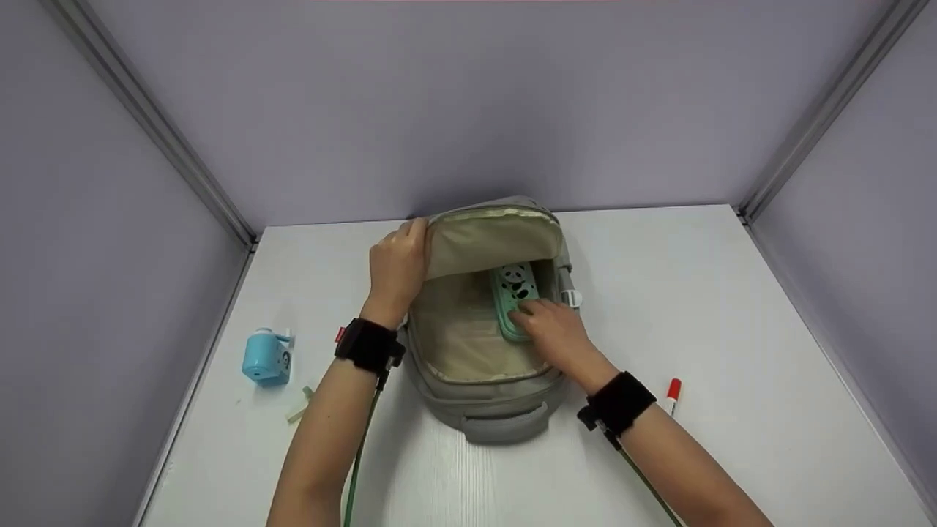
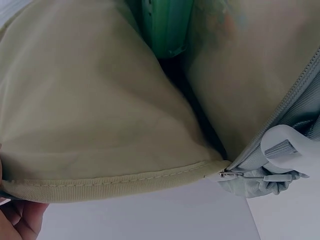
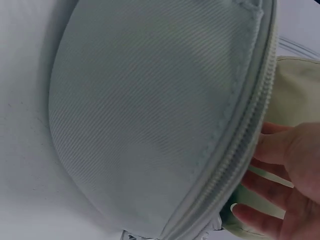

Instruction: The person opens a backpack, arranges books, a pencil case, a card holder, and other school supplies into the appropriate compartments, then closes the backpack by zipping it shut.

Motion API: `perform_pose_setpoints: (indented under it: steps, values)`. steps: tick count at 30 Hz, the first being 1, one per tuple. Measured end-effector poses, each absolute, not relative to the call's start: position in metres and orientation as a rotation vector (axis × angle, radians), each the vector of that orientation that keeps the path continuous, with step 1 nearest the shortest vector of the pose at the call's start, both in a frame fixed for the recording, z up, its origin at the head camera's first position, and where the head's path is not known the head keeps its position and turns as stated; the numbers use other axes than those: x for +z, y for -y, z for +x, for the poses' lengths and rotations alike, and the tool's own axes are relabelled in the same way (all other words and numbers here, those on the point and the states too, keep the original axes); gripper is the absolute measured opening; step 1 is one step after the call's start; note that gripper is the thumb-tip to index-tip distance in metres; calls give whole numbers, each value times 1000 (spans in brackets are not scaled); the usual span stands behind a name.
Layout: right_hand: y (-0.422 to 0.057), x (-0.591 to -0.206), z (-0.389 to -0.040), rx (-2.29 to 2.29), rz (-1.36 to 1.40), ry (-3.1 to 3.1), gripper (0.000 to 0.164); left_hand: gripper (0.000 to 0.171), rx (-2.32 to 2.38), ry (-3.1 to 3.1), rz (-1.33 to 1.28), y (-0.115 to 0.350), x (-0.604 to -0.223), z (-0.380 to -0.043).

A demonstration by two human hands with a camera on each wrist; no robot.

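Note:
A grey backpack (image 1: 505,432) lies unzipped on the table, its beige lining showing. My left hand (image 1: 399,263) grips the edge of the raised front flap (image 1: 494,238) at its left side. In the left wrist view, fingertips (image 2: 22,220) pinch the flap's bound edge. Inside the bag lies a mint-green pencil case (image 1: 505,293) with panda pictures. My right hand (image 1: 553,329) reaches in over the bag's right side, fingers over the lower end of the case. The right wrist view shows those fingers (image 3: 265,187) loosely spread behind the zipper edge, the case mostly hidden there.
A light blue pencil sharpener (image 1: 267,357) stands on the left of the white table (image 1: 732,315). Small pale green pieces (image 1: 300,406) lie by the left forearm. A red-capped marker (image 1: 673,395) is beside the right forearm. Panels enclose the table's back and sides.

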State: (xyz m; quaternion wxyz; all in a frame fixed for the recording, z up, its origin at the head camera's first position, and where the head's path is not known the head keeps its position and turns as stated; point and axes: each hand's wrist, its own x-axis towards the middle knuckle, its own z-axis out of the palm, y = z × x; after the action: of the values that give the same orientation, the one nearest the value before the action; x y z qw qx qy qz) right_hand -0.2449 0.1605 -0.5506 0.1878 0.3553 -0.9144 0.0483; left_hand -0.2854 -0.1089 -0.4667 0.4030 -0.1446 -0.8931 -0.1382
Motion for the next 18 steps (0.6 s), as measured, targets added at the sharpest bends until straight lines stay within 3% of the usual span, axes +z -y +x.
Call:
perform_pose_setpoints:
  steps: [12, 18]
  values:
    - [-161, -556, -258, 255, 989, 2573, 31, 16, -348, 2266, -360, 111, -466, -283]
    - [-167, -543, -264, 419, 860, 2400, 50, 18, -379, 2270, -354, 113, -468, -281]
